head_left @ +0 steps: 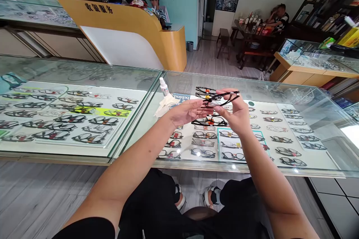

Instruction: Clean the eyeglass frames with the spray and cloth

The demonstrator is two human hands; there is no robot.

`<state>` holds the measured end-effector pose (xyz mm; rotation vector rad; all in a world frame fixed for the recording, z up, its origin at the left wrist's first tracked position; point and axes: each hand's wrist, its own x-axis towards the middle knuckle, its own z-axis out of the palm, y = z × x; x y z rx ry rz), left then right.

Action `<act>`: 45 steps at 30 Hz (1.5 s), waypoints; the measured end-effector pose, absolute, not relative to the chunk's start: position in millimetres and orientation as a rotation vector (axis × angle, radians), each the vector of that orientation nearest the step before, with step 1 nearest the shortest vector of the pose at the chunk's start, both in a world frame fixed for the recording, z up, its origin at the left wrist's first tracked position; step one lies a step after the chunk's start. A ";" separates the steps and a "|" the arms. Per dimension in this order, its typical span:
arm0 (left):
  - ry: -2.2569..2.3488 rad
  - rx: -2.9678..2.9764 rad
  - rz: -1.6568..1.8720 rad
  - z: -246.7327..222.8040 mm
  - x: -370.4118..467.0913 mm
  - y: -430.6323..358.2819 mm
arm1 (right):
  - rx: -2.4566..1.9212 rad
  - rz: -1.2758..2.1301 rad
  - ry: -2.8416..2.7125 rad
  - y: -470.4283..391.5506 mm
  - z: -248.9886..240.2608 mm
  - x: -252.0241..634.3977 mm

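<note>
Above the glass counter (174, 163), both hands hold one pair of dark-framed eyeglasses (217, 97) with the temples unfolded. My left hand (187, 112) supports one side, thumb on top and the other fingers stretched out beneath. On the other side, my right hand (236, 114) has the glasses between thumb and fingers. Just below and behind the hands, black eyeglasses (209, 121) with an orange tag are partly hidden. Left of the hands are a crumpled pale cloth (166, 105), a small white spray bottle (164, 86) and a dark blue printed sheet (181, 97).
Rows of eyeglasses (203, 153) lie inside the counter, with more in the left case (89, 139). Beyond stand a yellow cashier desk (172, 50) with a person (154, 2) behind it, and a dark table (249, 28) where another person (280, 18) sits.
</note>
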<state>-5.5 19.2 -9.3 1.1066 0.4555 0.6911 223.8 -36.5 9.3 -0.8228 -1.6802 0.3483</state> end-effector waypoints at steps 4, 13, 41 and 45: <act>0.426 1.077 0.616 -12.3 -5.0 18.4 | -0.837 0.364 -1.662 -36.3 8.1 224.9; 0.415 1.115 0.516 -16.5 -1.9 17.9 | -0.771 0.528 -1.680 -35.0 5.1 225.6; 0.519 0.843 0.876 -16.0 9.8 10.0 | -1.004 0.206 -1.538 -41.4 6.6 214.5; 0.607 0.915 1.077 -12.8 15.9 6.1 | -1.102 0.194 -1.489 -40.7 4.4 212.3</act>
